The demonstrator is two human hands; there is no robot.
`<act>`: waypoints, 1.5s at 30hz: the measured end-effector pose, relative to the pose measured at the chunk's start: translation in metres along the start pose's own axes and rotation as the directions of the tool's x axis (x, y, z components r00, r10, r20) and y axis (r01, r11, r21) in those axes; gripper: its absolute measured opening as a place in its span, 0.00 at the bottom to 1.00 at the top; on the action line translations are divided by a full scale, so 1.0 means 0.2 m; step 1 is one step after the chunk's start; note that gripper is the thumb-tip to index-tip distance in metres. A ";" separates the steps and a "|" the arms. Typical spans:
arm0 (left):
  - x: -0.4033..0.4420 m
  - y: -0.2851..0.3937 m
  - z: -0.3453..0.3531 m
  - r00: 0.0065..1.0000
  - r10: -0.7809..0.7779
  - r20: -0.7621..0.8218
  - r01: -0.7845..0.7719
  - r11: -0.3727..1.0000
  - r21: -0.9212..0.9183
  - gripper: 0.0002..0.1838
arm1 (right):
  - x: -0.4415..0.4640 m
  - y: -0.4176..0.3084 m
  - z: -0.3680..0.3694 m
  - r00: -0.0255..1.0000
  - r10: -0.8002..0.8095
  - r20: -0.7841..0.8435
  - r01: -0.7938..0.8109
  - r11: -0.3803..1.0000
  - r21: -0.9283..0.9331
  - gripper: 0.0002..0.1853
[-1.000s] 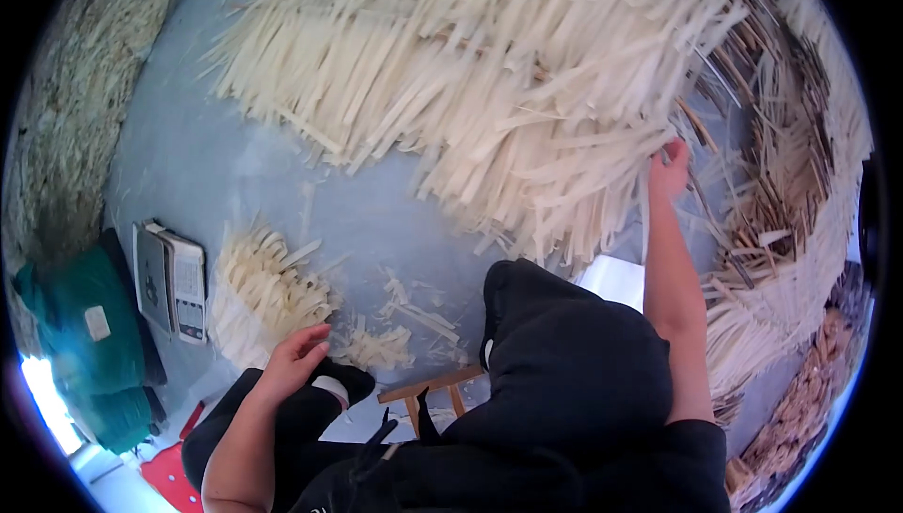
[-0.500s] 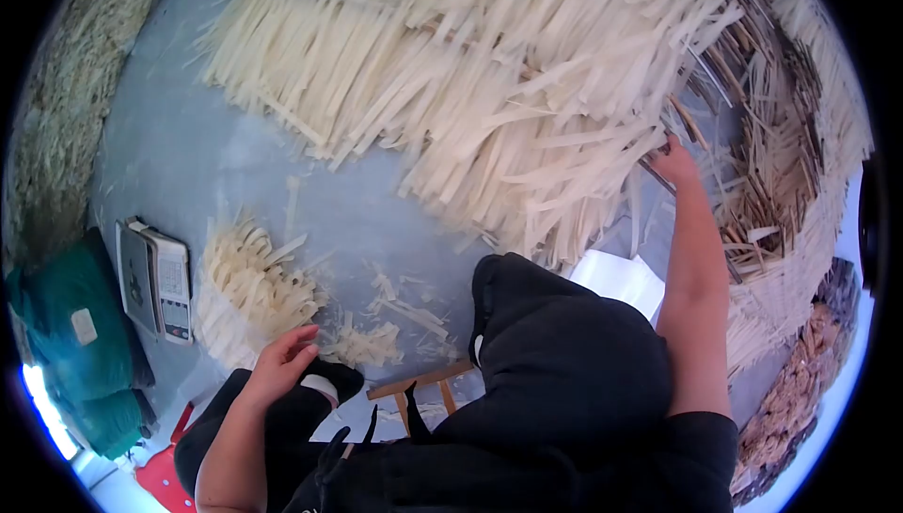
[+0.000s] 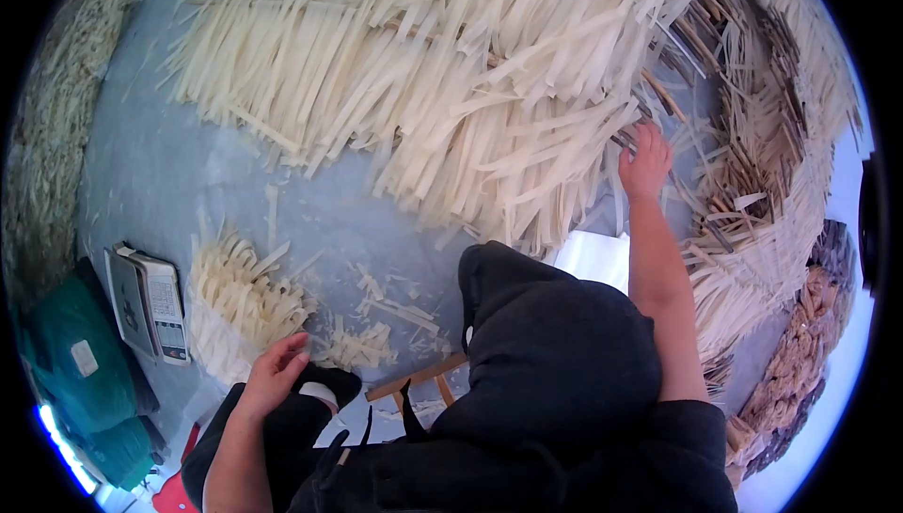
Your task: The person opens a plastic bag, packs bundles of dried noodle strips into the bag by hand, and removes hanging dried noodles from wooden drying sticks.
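Note:
A wide layer of pale flat strips (image 3: pixel 414 71) covers the upper middle of the floor. At its right edge is my right hand (image 3: pixel 645 163), fingers apart and reaching over a thin brown stick (image 3: pixel 625 142); whether the fingertips touch it is hard to tell. My left hand (image 3: pixel 278 370) hangs above my left knee with its fingers loosely apart and nothing in it. Beside it lies a smaller heap of pale strips (image 3: pixel 246 299), partly in clear plastic.
A scale (image 3: pixel 160 301) and green bags (image 3: pixel 80 363) are at the left. Short scraps (image 3: pixel 357 344) lie near a wooden stool (image 3: pixel 419 379). A white sheet (image 3: pixel 593 257) sits by my right knee. More strips and brown sticks (image 3: pixel 767 137) are piled at the right.
The view has shifted, so the floor items sit further left. My right hand has gone from bent fingers at the strips' edge to spread fingers over the stick.

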State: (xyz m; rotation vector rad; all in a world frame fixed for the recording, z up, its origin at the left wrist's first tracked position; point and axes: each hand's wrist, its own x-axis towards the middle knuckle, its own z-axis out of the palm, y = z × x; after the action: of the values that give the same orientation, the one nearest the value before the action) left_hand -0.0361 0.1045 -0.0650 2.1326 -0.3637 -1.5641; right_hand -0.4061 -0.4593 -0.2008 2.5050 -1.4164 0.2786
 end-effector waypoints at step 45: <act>-0.12 0.20 -0.19 0.920 0.390 0.035 -0.388 0.897 0.214 0.20 | -0.22 -0.69 -0.49 0.978 0.032 0.207 -0.110 0.919 0.379 0.26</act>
State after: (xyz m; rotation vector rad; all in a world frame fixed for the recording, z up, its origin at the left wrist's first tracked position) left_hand -0.0057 0.0898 -0.0161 2.0556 -0.9359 -1.3296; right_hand -0.3144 -0.3245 -0.1368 2.8685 -1.6746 0.3671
